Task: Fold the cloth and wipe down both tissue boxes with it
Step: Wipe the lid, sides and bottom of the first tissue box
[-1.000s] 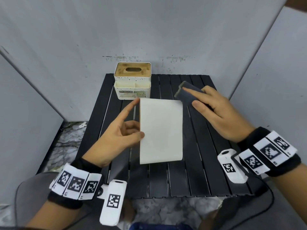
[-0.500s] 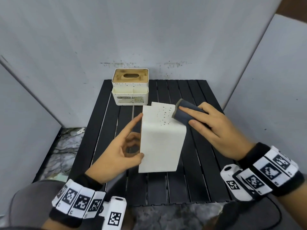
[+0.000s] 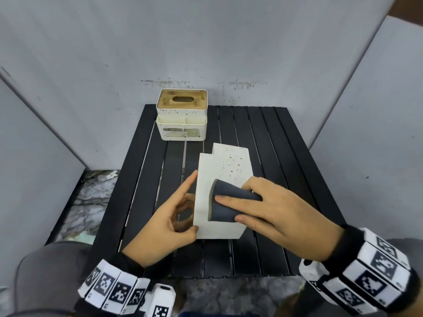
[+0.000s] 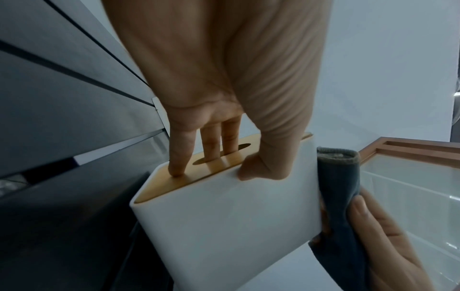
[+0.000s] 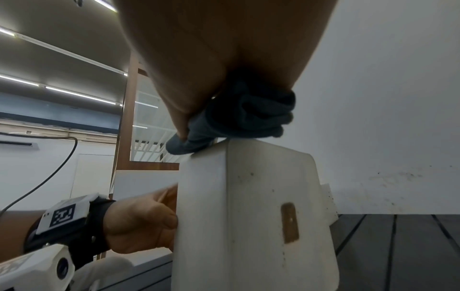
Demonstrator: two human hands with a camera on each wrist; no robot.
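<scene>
Cloth (image 3: pixel 231 202) folded, dark grey, seemingly thick.

We take this for a lab-style recording booth inside an office-like room: plain grey panels (image 3: pixel 206 42) wall in a black slatted table (image 3: pixel 263 138) beyond the grip, and past it run ceiling strip lights (image 5: pixel 74 94), wood-framed glass partitions (image 4: pixel 410 157) and a loose cable (image 5: pixel 62 157).

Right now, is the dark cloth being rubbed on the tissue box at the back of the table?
No, the right hand presses the folded cloth on the near tissue box; the back tissue box stands untouched.
</scene>
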